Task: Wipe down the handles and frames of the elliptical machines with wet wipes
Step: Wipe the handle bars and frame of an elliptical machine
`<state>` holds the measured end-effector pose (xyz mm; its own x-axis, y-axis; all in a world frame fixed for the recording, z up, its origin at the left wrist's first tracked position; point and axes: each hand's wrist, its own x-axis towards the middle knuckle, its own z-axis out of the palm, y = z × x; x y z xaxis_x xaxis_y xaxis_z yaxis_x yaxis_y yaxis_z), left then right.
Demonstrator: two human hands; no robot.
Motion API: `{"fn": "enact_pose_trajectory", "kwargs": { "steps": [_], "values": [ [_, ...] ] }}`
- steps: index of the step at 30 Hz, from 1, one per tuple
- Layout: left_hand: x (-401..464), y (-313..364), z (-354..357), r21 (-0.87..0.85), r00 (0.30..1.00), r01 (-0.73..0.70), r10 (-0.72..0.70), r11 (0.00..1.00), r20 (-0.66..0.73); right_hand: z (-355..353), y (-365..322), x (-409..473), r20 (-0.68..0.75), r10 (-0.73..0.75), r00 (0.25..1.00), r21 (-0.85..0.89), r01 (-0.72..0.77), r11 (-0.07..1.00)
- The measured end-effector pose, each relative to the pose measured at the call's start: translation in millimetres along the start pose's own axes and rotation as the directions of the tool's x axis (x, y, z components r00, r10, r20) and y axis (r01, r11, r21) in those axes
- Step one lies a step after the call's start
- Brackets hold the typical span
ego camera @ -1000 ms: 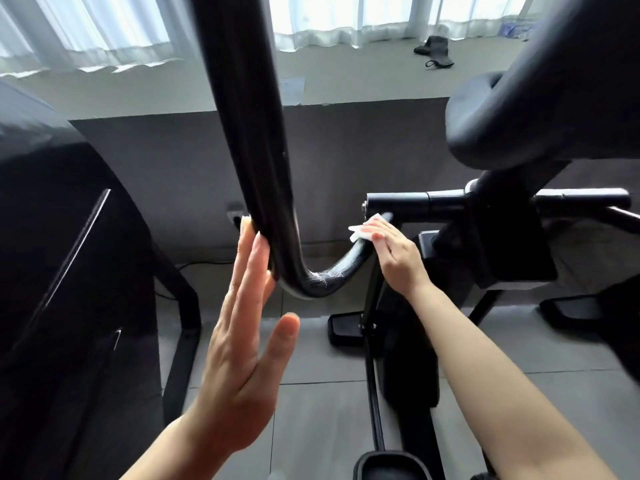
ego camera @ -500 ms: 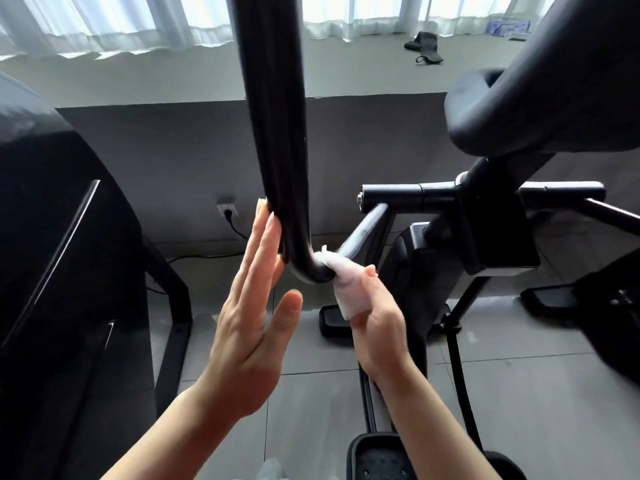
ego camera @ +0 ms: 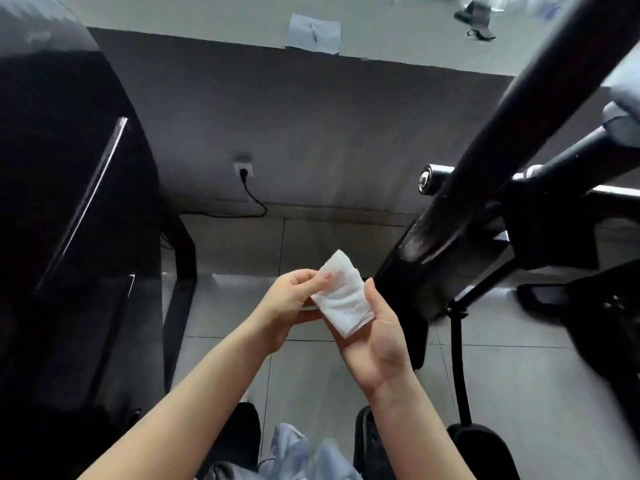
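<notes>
A folded white wet wipe (ego camera: 341,299) is held between both hands over the floor, low in the middle of the view. My left hand (ego camera: 289,303) pinches its left edge with thumb and fingers. My right hand (ego camera: 375,336) lies palm up under it, thumb pressed along its right edge. The elliptical's thick black handle bar (ego camera: 502,140) slants from the top right down to a wet-looking bend (ego camera: 420,244), just right of my hands and untouched. A black crossbar with a round end cap (ego camera: 425,179) runs behind it.
A large black machine housing (ego camera: 62,202) fills the left side, with its frame leg (ego camera: 180,271) on the tiled floor. A wall socket with a plugged-in cord (ego camera: 244,171) sits on the grey wall ahead. Black pedals (ego camera: 481,441) lie at the lower right.
Both hands have left the handle bar and come together low in front of me. The wipe moved off the bend into both hands. The view has tilted downward.
</notes>
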<state>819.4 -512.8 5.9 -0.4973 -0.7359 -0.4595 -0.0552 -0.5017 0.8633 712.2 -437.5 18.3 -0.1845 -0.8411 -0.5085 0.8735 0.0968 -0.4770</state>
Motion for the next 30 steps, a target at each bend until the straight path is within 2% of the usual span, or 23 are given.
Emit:
{"fn": "enact_pose_trajectory", "kwargs": {
  "steps": [3, 5, 8, 11, 13, 17, 21, 23, 24, 25, 26, 27, 28, 30],
  "values": [
    [21, 17, -40, -0.091, 0.998, -0.007, 0.001, 0.996, -0.063, 29, 21, 30, -0.117, -0.156, 0.981, -0.231, 0.126, 0.965],
    [38, 32, -65, -0.130, 0.996, -0.001, -0.011, 0.991, -0.091, 49, 34, 50, -0.209, -0.249, 0.946, -0.367, 0.160, 0.916],
    [64, 56, -94, -0.237, 0.998, 0.011, -0.027, 0.971, -0.064, 79, 45, 78, -0.233, -0.336, 0.913, -0.428, 0.213, 0.878],
    [86, 66, -106, -0.394, 0.994, 0.113, -0.102, 0.912, 0.050, 102, 48, 103, -0.275, -0.432, 0.859, -0.443, 0.285, 0.850],
    [98, 67, -109, -0.442, 0.984, 0.173, -0.131, 0.880, 0.124, 110, 46, 115, -0.300, -0.493, 0.816, -0.466, 0.326, 0.822],
    [130, 74, -110, -0.378, 0.988, 0.118, -0.069, 0.918, 0.140, 111, 30, 133, -0.280, -0.625, 0.729, -0.682, 0.307, 0.664],
    [165, 97, -100, -0.170, 0.976, 0.054, -0.016, 0.984, 0.219, 104, 8, 148, -0.161, -0.648, 0.745, -0.798, 0.288, 0.530],
    [188, 106, -85, -0.090, 0.977, 0.079, -0.059, 0.993, 0.206, 100, -1, 163, -0.095, -0.726, 0.681, -0.878, 0.287, 0.384],
    [196, 111, -76, -0.075, 0.981, 0.115, -0.101, 0.991, 0.163, 99, -7, 171, -0.048, -0.799, 0.600, -0.926, 0.274, 0.261],
    [203, 117, -67, -0.072, 0.983, 0.138, -0.127, 0.988, 0.135, 99, -15, 180, 0.029, -0.878, 0.478, -0.957, 0.267, 0.114],
    [210, 124, -59, -0.072, 0.980, 0.157, -0.146, 0.985, 0.135, 99, -23, 188, 0.128, -0.926, 0.355, -0.969, 0.242, -0.042],
    [217, 130, -52, -0.086, 0.968, 0.186, -0.168, 0.979, 0.186, 98, -30, 197, 0.222, -0.937, 0.270, -0.966, 0.191, -0.173],
    [220, 137, -46, -0.095, 0.940, 0.234, -0.200, 0.968, 0.276, 97, -36, 203, 0.288, -0.930, 0.226, -0.955, 0.139, -0.262],
    [225, 147, -31, -0.080, 0.854, 0.309, -0.239, 0.948, 0.462, 96, -42, 212, 0.326, -0.914, 0.243, -0.945, 0.082, -0.315]
  ]
}}
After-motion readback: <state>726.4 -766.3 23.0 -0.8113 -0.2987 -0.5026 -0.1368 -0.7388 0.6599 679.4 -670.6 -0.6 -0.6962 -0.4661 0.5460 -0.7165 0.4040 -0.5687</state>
